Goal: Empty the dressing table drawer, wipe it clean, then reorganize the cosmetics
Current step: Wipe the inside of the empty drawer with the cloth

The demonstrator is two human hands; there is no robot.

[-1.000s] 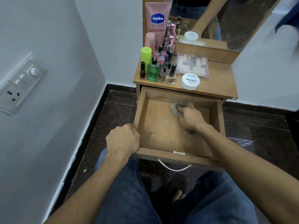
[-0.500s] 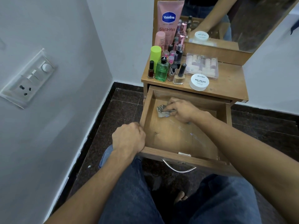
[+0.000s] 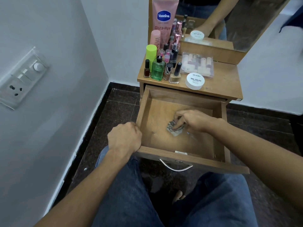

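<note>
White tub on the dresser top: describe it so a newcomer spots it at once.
Find the wooden dressing table above the open drawer. On its top, near the front edge and right of the bottle cluster, sits the white tub. It alone is low, round and white, lid printed NAIL POLISH.

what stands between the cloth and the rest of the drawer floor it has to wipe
Nothing visible. The right hand holds the cloth inside the drawer, whose floor carries no other object; the cosmetics stand up on the tabletop.
</note>
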